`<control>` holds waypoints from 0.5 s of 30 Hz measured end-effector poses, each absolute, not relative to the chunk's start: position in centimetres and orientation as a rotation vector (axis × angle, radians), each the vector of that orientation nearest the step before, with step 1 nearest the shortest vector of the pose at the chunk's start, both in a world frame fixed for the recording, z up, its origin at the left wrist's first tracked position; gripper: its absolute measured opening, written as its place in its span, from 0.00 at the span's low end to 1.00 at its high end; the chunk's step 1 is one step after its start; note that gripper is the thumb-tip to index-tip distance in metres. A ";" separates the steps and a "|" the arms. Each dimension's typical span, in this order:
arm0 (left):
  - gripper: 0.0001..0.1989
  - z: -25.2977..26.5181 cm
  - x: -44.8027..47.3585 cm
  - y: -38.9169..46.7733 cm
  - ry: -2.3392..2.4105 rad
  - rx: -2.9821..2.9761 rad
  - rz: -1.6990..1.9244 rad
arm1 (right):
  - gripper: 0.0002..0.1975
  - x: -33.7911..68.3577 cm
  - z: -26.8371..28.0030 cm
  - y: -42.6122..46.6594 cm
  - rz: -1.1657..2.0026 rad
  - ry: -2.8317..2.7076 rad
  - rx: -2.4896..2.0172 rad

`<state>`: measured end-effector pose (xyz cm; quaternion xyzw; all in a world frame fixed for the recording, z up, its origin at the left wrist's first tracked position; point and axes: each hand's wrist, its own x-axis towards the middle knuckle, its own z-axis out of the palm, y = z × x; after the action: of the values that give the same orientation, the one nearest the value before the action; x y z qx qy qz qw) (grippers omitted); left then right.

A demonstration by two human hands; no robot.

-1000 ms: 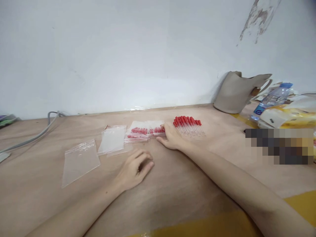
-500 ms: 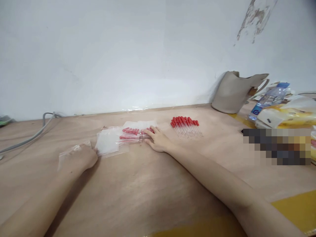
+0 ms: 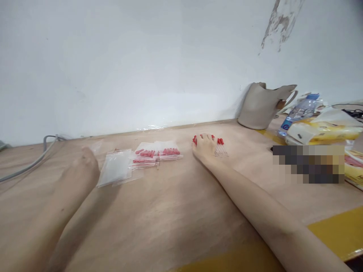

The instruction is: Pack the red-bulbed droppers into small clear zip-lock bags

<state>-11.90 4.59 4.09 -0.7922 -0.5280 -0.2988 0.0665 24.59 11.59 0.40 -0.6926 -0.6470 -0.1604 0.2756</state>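
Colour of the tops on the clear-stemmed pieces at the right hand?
The tops are red; head view.

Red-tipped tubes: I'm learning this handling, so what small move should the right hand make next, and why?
Probably curl the right hand gently inward to gather the red-tipped tubes: it lies over most of the cluster, red tips show around its fingers, and a few tubes poke out to its right. Whether it grips any is hidden.
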 end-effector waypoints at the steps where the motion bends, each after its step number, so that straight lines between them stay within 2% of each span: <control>1: 0.20 4.2 -10.5 4.0 -1.600 -2.342 -0.897 | 0.13 24.9 0.3 11.8 -0.426 -1.727 -1.891; 3: 0.22 3.9 -7.0 2.3 -1.529 -2.345 -0.738 | 0.14 25.1 0.2 12.0 -0.398 -1.712 -1.948; 5: 0.22 3.1 -3.3 0.2 -1.280 -2.600 -0.512 | 0.15 25.2 0.1 12.1 -0.355 -1.710 -2.006; 8: 0.27 1.3 0.7 -2.0 -1.098 -2.887 -0.190 | 0.15 25.2 0.1 12.3 -0.281 -1.699 -2.069; 15: 0.29 -0.3 1.7 -2.4 -1.292 -2.935 -0.091 | 0.12 25.1 0.3 12.6 -0.183 -1.616 -2.022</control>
<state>1.66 -2.38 -0.34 -0.9144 -0.4023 -0.0284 -0.0334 25.15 12.63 0.29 -0.7503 -0.5997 -0.0681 0.2697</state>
